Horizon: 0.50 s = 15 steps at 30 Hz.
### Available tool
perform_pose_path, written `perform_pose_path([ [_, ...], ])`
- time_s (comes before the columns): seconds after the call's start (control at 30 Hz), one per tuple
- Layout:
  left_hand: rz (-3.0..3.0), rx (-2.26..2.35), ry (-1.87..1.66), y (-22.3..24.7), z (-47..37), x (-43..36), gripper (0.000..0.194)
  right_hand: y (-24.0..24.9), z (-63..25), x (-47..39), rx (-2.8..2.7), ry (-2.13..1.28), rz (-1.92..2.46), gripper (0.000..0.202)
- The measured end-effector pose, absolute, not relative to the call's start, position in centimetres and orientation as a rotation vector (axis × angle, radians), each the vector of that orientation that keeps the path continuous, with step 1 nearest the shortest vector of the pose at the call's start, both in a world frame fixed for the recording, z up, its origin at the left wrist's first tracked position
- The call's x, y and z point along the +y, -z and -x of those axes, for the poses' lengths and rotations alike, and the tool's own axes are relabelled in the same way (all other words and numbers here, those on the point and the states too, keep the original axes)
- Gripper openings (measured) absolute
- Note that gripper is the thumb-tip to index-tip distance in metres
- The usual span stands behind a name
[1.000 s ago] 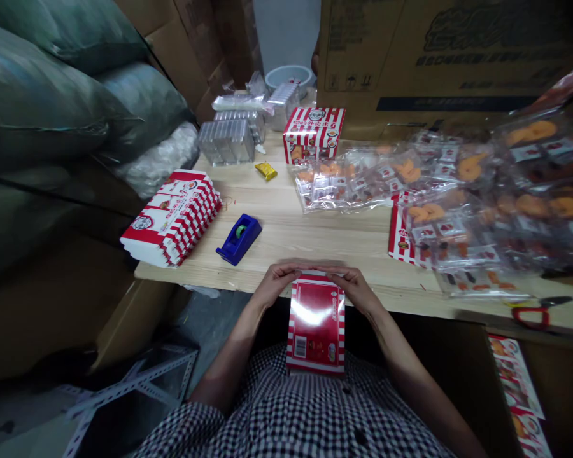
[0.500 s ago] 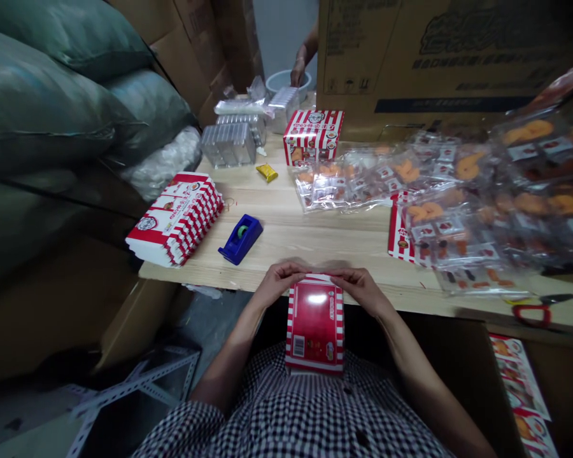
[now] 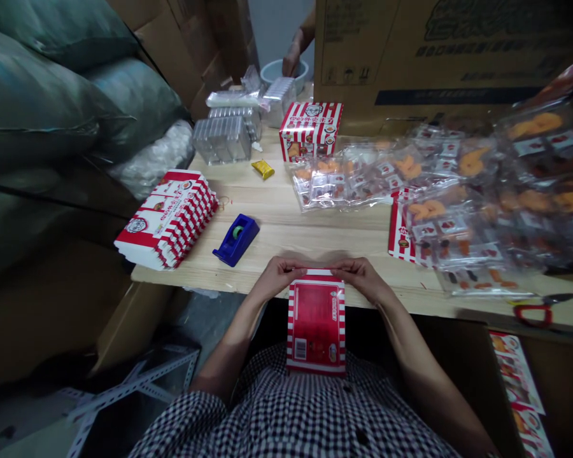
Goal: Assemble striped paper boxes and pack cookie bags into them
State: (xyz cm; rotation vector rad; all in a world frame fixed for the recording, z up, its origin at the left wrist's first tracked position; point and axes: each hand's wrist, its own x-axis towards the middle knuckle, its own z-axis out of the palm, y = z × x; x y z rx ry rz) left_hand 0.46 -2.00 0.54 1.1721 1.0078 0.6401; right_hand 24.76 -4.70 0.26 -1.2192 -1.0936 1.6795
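A red box with red-and-white striped edges (image 3: 316, 321) stands between my hands at the table's front edge, against my checked shirt. My left hand (image 3: 281, 275) pinches its upper left corner, and my right hand (image 3: 358, 276) pinches the upper right corner. The box's printed panel, with a barcode at the lower left, faces me. Left of my hands lies a blue tape dispenser (image 3: 237, 240). A stack of flat striped cartons (image 3: 167, 219) rests at the table's left end.
Behind are a yellow packet (image 3: 263, 168), clear plastic trays (image 3: 222, 140) and an upright striped box (image 3: 310, 130). Bagged toy food (image 3: 458, 222) covers the right side, with red scissors (image 3: 533, 314) near the edge. Another person's hand (image 3: 291, 59) reaches into a bowl (image 3: 270, 71).
The box's top edge looks flatter and its panel has tilted slightly, losing the bright glare. My hands keep their hold. The other person's hand has shifted a little, and the view has moved slightly.
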Motion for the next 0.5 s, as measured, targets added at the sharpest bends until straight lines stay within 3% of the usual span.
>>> perform_pose_path([
  [0.5,-1.275,0.857,-0.478,-2.0,0.7,-2.0,0.037,-2.0,-24.9,-7.4,-1.21,-1.689,1.216,0.039],
])
